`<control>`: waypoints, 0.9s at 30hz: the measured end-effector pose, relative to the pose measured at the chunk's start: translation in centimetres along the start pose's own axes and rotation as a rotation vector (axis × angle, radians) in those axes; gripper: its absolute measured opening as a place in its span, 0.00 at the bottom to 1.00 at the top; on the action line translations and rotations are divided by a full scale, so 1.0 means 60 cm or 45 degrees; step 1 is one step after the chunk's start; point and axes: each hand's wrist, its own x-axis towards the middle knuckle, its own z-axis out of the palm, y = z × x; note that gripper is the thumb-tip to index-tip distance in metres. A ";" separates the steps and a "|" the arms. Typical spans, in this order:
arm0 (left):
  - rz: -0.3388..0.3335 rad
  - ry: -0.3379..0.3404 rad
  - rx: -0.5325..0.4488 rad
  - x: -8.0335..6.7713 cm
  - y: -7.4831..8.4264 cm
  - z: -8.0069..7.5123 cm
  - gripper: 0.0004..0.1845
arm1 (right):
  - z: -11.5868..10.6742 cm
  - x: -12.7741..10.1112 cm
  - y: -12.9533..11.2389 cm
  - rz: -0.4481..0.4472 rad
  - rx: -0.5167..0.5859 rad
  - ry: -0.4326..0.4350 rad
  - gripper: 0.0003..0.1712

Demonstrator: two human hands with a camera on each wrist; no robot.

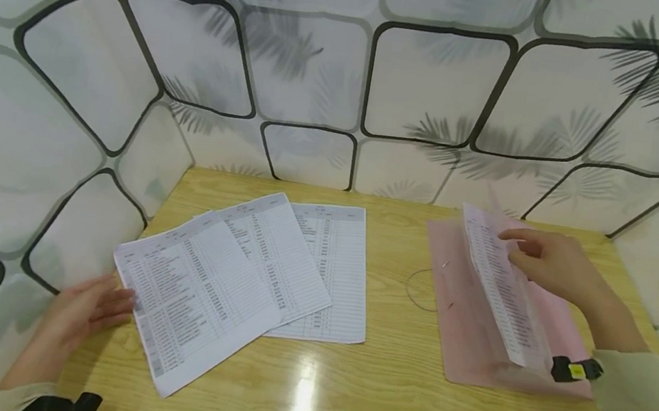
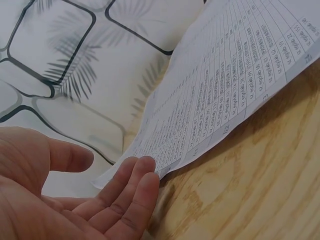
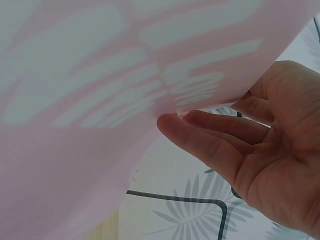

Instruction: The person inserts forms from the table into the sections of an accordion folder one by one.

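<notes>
Patterned wall panels [image 1: 435,87] close off the wooden table [image 1: 379,395] at the back and on both sides; only the near edge is open, and a broad strip of bare wood is seen along it and between the two groups of papers. Three printed sheets [image 1: 244,271] are fanned on the table's left half, the nearest one [image 1: 189,305] reaching toward the left edge. The left hand [image 1: 79,318] is laid flat beside that sheet, fingers straight and relaxed, the fingertips [image 2: 142,172] touching its corner; nothing is gripped. A pink folder [image 1: 471,324] lies open on the right half, well apart from the fanned sheets. Its translucent flap, with a printed page [image 1: 500,293] of dense tabular rows against it, is raised on edge and held up by the right hand [image 1: 555,265]. The flap's edge is pinched between thumb and fingers [image 3: 210,145], as shown by the right wrist view.
</notes>
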 end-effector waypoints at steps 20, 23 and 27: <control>-0.052 -0.052 0.003 0.016 -0.008 0.000 0.24 | 0.001 0.004 -0.003 0.021 0.015 -0.023 0.22; -0.068 -0.025 -0.013 0.017 -0.008 0.001 0.14 | 0.000 0.004 -0.004 0.023 0.014 -0.024 0.22; -0.058 -0.009 -0.003 0.017 -0.009 0.004 0.08 | 0.000 0.005 -0.005 0.021 0.015 -0.021 0.22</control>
